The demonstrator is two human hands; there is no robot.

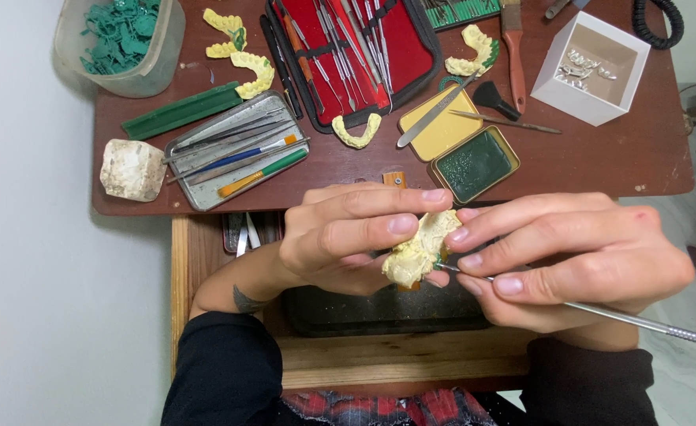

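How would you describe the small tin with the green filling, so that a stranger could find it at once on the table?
Start at the dark brown table and look along its near edge, just above the hands. There, right of centre, lies a small open rectangular tin with green filling. Its neighbour, the yellow tin lid, is pale and bears a metal spatula; only this one is dark green inside.
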